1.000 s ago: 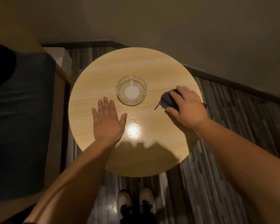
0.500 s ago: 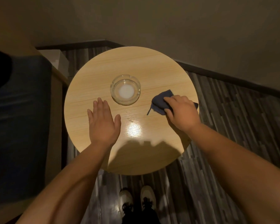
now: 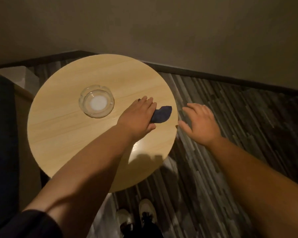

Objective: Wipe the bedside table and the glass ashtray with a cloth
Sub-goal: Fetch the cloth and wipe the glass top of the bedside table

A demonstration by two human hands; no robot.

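Note:
The round light-wood bedside table (image 3: 72, 134) fills the middle of the head view. A clear glass ashtray (image 3: 96, 103) with a pale bottom stands on it, left of centre. A dark blue cloth (image 3: 163, 113) lies near the table's right edge. My left hand (image 3: 138, 116) reaches across and lies flat on the cloth's left part, fingers pressing it to the wood. My right hand (image 3: 200, 123) hovers just beyond the table's right edge, over the floor, fingers spread and holding nothing.
A dark bed or sofa (image 3: 2, 134) with a wooden frame runs along the left. A white box (image 3: 24, 78) sits in the far left corner. Walls with a dark skirting (image 3: 213, 71) close the back. My white shoes (image 3: 136, 219) stand on the striped floor below the table.
My right hand let go of the cloth and drew off to the right, past the table edge. My left hand crossed over from the table's left part onto the cloth.

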